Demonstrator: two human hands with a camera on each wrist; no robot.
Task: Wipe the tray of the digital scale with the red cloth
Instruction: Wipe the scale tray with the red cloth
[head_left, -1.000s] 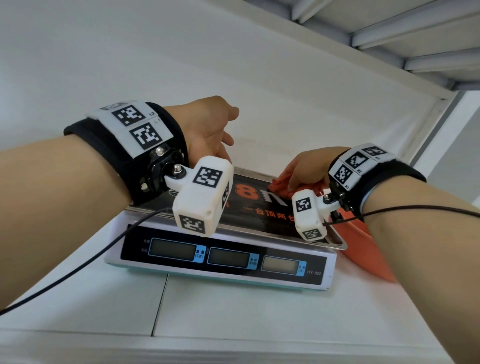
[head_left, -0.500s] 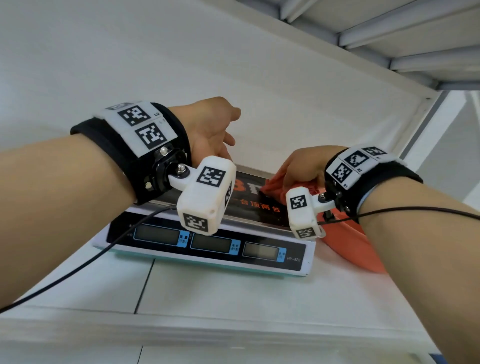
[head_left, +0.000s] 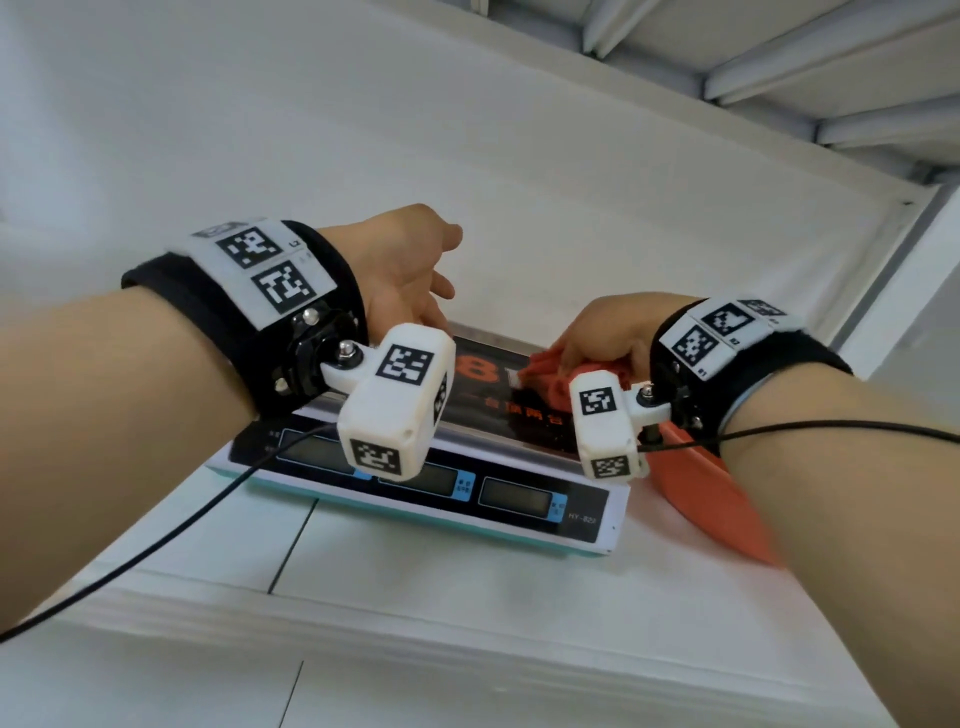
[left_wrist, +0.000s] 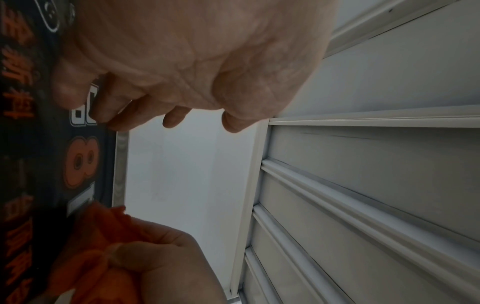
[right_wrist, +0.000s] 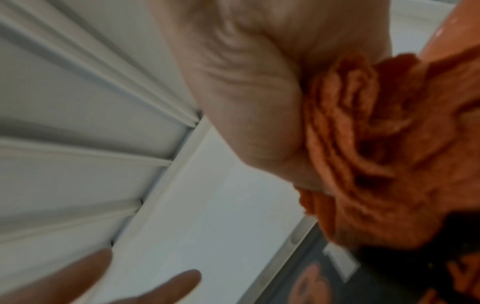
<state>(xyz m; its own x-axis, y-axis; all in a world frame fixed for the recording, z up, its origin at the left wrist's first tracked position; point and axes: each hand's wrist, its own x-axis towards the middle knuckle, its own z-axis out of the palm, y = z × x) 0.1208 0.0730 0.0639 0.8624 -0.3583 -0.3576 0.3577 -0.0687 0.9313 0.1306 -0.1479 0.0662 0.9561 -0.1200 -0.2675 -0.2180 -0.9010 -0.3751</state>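
Head view first: our right hand (head_left: 605, 332) bunches the red cloth (head_left: 550, 376) on the scale tray (head_left: 483, 410) at 3 o'clock; left wrist view: our left hand (left_wrist: 182, 61) rests fingers loosely spread at the tray's far rim; right wrist view: cloth clenched in the palm.

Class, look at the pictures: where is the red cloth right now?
In the head view the cloth is bunched in the right hand, on the right part of the scale tray, just left of an orange bowl.
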